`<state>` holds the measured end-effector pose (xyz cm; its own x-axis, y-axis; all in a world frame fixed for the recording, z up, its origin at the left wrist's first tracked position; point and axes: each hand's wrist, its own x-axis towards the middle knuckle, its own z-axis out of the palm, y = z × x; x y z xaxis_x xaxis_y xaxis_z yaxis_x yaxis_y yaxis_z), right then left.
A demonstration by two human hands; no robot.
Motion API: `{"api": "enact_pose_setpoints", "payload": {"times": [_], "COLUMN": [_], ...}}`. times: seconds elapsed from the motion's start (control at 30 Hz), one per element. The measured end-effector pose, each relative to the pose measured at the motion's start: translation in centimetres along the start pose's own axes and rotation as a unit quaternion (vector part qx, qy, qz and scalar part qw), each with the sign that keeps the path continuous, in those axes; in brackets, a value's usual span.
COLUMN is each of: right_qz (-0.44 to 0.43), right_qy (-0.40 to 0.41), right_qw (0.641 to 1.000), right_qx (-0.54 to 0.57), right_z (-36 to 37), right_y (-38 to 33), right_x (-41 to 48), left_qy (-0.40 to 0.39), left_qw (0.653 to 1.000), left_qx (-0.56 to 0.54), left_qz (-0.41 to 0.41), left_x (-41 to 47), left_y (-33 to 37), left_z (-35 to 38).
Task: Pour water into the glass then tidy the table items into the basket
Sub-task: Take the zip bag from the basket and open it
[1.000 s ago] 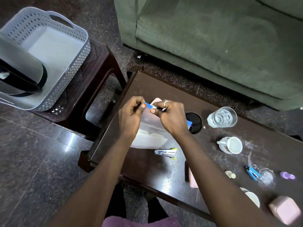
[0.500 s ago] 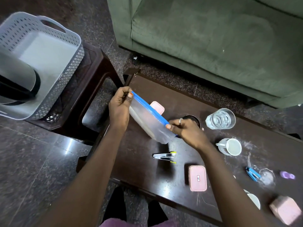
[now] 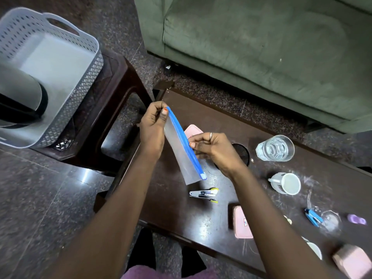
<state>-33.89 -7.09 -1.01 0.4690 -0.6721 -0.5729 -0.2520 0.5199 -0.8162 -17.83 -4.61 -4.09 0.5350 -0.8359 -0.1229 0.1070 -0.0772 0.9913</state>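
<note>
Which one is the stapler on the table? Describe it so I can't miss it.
On the dark wooden table before the green sofa, look just below the blue-zippered pouch held in both hands. The stapler lies flat there: silver and black with yellow tips, unlike the pink box beside it.

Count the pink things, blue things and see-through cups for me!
Pink: 3, lid, box, blurry block
Blue: 2, pouch zip strip, small clip
Clear cups: 1, glass
Total: 6
</note>
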Motion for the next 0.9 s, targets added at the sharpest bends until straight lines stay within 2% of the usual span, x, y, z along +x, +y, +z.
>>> {"api": "enact_pose_setpoints", "payload": {"times": [0.3,0.47,0.6,0.73,0.9], "right_qz": [-0.107,-0.141,-0.148,-0.158,-0.186], "right_qy": [0.026,0.077,0.131,0.165,0.203], "right_qw": [0.983,0.966,0.935,0.916,0.892], "right_qx": [-0.144,-0.201,-0.294,-0.33,-0.36], "right_z": [1.2,1.6,1.5,1.4,1.8], "right_y": [-0.4,-0.9,-1.2,-1.2,-1.0], "right_x": [0.8,1.4,1.9,1.8,1.4], "left_qy": [0.017,0.031,-0.017,0.005,-0.072], "left_qw": [0.999,0.99,0.966,0.952,0.898], "left_qx": [0.025,0.135,0.247,0.284,0.357], "left_qz": [-0.017,-0.031,-0.079,-0.113,-0.247], "left_x": [0.0,-0.5,-1.3,-1.5,-2.7], "left_y": [0.4,1.2,1.4,1.7,2.1], "left_z": [1.5,2.1,2.6,2.6,3.6]}}
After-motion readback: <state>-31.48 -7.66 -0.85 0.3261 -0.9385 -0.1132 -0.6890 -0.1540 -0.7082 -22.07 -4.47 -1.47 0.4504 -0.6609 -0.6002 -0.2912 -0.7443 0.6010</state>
